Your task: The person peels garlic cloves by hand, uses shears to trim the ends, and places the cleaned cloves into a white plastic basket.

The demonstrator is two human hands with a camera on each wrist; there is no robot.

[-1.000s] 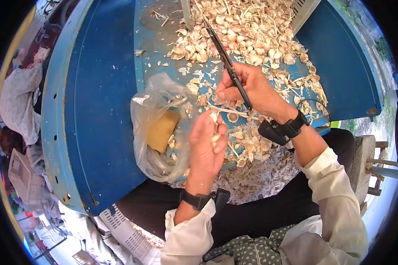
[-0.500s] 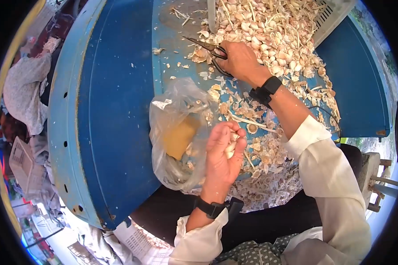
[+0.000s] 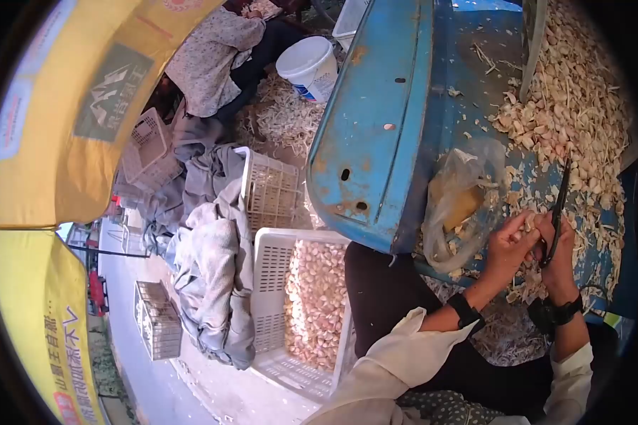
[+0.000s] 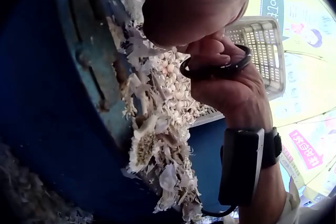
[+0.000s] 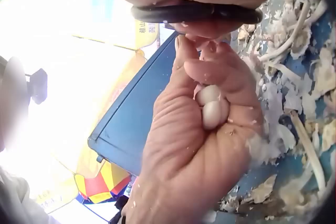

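Observation:
My left hand (image 3: 507,253) is cupped with its fingers curled around white garlic cloves (image 5: 214,112), which show in its palm in the right wrist view. Black scissors (image 3: 562,198) are in my right hand (image 3: 561,255), blades pointing away toward the heap, with the handle loop (image 4: 218,69) around the fingers in the left wrist view. The fingertips of both hands meet over the blue table, close together at a small pale piece; what they pinch is mostly hidden by the fingers.
A garlic heap (image 3: 553,117) covers the table's far right, with skins and stalks nearer. Left of my hands lies a clear plastic bag (image 3: 443,241) with a yellow-brown piece inside. Below the table's raised blue side (image 3: 372,134) stands a white crate (image 3: 266,322) of cloves; another person (image 3: 205,64) sits beyond.
The head view has swung left, bringing the crates and awning into sight. My right hand has come back from the heap's edge to my left hand, still holding the scissors.

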